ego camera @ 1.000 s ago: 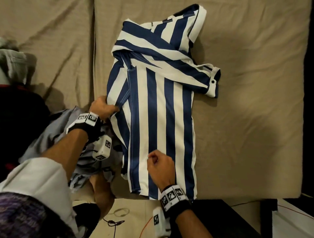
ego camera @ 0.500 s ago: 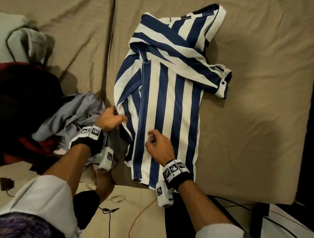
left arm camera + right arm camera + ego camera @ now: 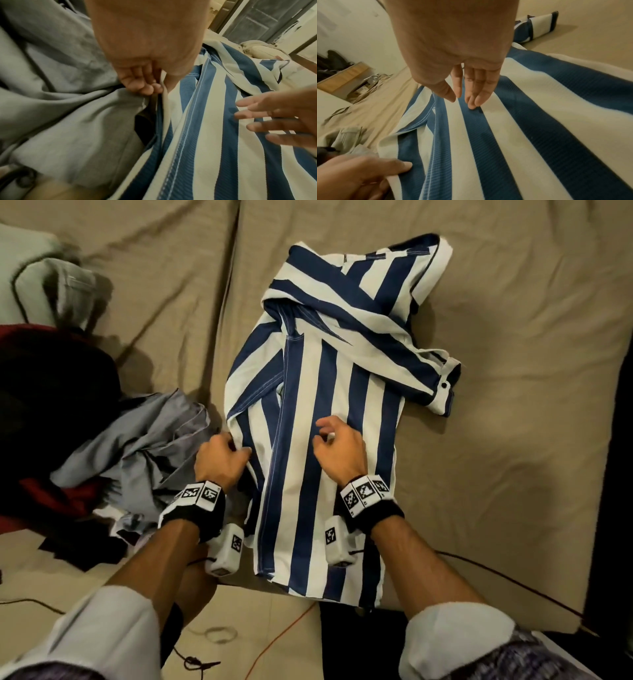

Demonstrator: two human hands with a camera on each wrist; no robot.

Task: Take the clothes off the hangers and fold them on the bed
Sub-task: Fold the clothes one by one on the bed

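A blue-and-white striped shirt [image 3: 329,412] lies lengthwise on the tan bed [image 3: 496,474], both sleeves folded across its back. My left hand [image 3: 222,455] pinches the shirt's left edge [image 3: 165,97] between thumb and curled fingers; that pinch also appears in the right wrist view [image 3: 399,167]. My right hand [image 3: 334,445] is over the middle of the shirt with its fingers spread and relaxed. Its fingertips [image 3: 471,104] touch a blue stripe and hold nothing. The striped cloth fills the right wrist view [image 3: 513,142].
A crumpled grey garment [image 3: 137,453] lies just left of the shirt, also in the left wrist view [image 3: 60,108]. Dark red and black clothes [image 3: 51,405] are heaped at far left. The shirt's hem hangs over the bed's near edge [image 3: 445,607]. Cables [image 3: 274,642] lie on the floor.
My right hand has let go of the cloth, uncurled and moved up to the shirt's middle. My left hand stays pinching the left edge, which now lies closer to the centre.
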